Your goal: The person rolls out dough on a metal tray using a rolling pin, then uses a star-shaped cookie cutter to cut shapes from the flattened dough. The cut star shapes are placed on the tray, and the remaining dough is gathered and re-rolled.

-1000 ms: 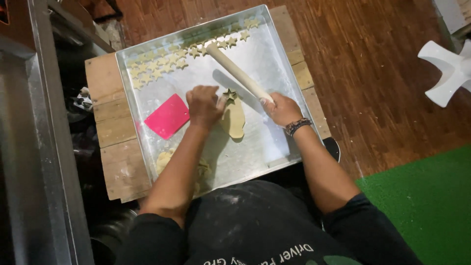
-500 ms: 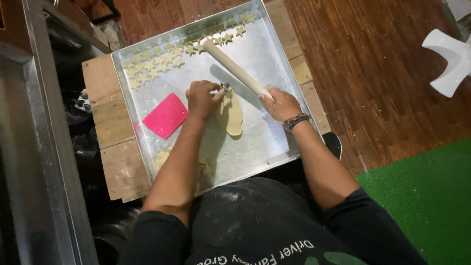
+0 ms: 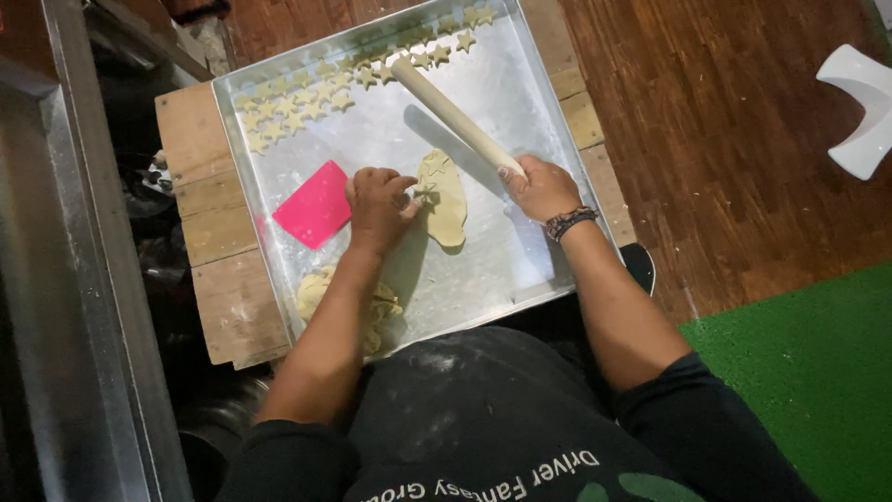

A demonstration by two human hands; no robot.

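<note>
- Cutter point(image 3: 426, 194) pinched in left hand point(image 3: 379, 206), pressed on dough point(image 3: 444, 197) at tray point(image 3: 520, 270) centre.
- Dough at 3 o'clock of left hand, long axis 12–6.
- Right hand point(image 3: 541, 189) clenched on rolling pin point(image 3: 453, 115), pin pointing 10 o'clock.

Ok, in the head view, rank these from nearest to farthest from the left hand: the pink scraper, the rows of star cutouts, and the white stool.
1. Pink scraper: right beside the left hand, on its outer side.
2. Star cutouts: along the tray's far edge.
3. White stool: off the table, on the wooden floor at far right.
</note>
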